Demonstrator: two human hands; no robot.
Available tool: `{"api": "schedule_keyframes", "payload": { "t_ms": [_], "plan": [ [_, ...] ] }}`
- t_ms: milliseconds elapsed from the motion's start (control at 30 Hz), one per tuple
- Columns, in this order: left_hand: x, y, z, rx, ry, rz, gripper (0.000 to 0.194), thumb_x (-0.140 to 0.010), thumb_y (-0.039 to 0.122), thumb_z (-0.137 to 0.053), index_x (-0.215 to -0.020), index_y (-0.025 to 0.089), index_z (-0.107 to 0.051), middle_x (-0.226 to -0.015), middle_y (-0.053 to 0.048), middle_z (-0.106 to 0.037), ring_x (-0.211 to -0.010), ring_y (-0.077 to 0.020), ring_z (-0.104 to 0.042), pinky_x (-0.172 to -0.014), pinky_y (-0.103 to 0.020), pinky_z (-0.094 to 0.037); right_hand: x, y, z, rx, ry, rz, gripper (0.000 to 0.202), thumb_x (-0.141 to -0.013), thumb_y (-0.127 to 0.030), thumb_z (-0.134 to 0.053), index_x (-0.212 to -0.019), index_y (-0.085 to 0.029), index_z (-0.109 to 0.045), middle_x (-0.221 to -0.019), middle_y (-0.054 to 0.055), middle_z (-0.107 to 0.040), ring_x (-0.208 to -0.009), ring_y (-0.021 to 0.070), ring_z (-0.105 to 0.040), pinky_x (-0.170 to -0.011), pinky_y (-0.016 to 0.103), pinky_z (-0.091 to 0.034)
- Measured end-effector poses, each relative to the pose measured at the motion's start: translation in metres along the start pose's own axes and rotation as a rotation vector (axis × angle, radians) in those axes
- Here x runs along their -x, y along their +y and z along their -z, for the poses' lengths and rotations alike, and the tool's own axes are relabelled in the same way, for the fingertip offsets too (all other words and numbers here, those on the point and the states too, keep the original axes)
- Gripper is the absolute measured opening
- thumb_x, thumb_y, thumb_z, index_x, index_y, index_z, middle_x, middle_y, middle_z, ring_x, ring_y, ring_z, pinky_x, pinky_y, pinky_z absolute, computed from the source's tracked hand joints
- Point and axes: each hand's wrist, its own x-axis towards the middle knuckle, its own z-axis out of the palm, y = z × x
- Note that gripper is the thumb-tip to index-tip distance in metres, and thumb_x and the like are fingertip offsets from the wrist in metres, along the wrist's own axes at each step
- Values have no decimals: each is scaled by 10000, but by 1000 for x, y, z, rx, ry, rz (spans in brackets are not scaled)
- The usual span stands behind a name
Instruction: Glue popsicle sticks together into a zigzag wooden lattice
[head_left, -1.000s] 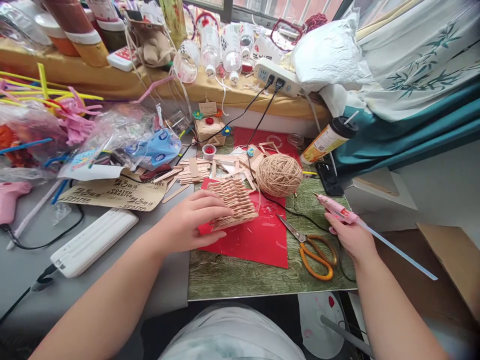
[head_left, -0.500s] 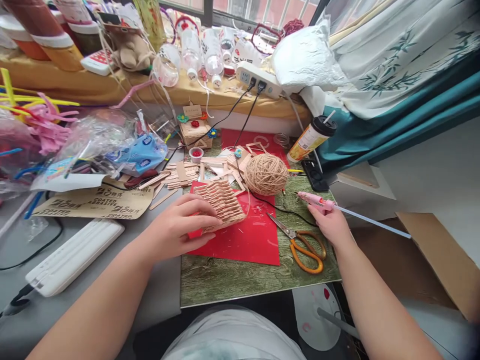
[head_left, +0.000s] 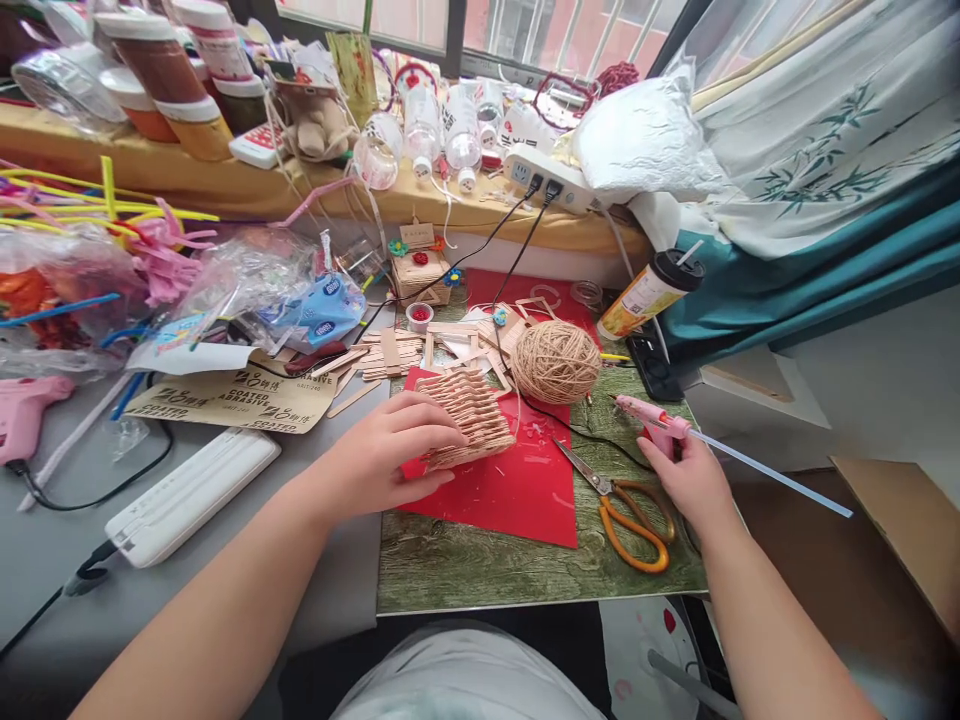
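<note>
My left hand (head_left: pixel 394 450) rests with its fingers curled over the near-left side of a twine-wrapped craft-stick piece (head_left: pixel 476 412), a ridged tan block. The block stands on a red sheet (head_left: pixel 517 500), and a strand of twine (head_left: pixel 517 395) runs up from its right corner. My right hand (head_left: pixel 694 480) grips a pink hot glue gun (head_left: pixel 651 412), whose nozzle points left, over the right side of the table. A long clear glue stick (head_left: pixel 772 472) sticks out of its back. Scissors with orange handles (head_left: pixel 634 530) lie between the hands. Behind the block sits a ball of twine (head_left: pixel 555 362).
Loose craft sticks (head_left: pixel 386 355) and a small decorated wooden box (head_left: pixel 421 275) lie behind. At the right stand a drink cup (head_left: pixel 652 290) and a phone (head_left: pixel 652 368). Left are sandpaper (head_left: pixel 232 400), a white power strip (head_left: pixel 191 497) and another pink glue gun (head_left: pixel 30 415). Black cords cross the table.
The view has turned left, so everything appears farther right and the second glue gun has come into sight. Both hands keep nearly the same places beside the block and the scissors.
</note>
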Motion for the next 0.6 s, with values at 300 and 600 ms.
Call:
{"api": "schedule_keyframes", "payload": {
  "t_ms": [300,600],
  "plan": [
    [0,0,0,17,-14,11,288,-975,231,-760,-1252,258,-687,-1213,-100,-771,-1126,-240,-698,-1092,-433,-560,71,20,9,248,424,334,261,-977,-478,-705,-861,-250,-650,-918,109,-716,-993,342,-713,-997,533,-563],
    [-2,-1,1,7,16,-26,320,-948,193,-789,-1246,277,-707,-1210,-84,-780,-1135,-226,-709,-1059,-413,-570,112,-108,-49,-50,-7,954,571,-949,-113,-710,-1458,-354,-614,-1115,65,-781,-979,278,-759,-910,511,-632]
  ]
}}
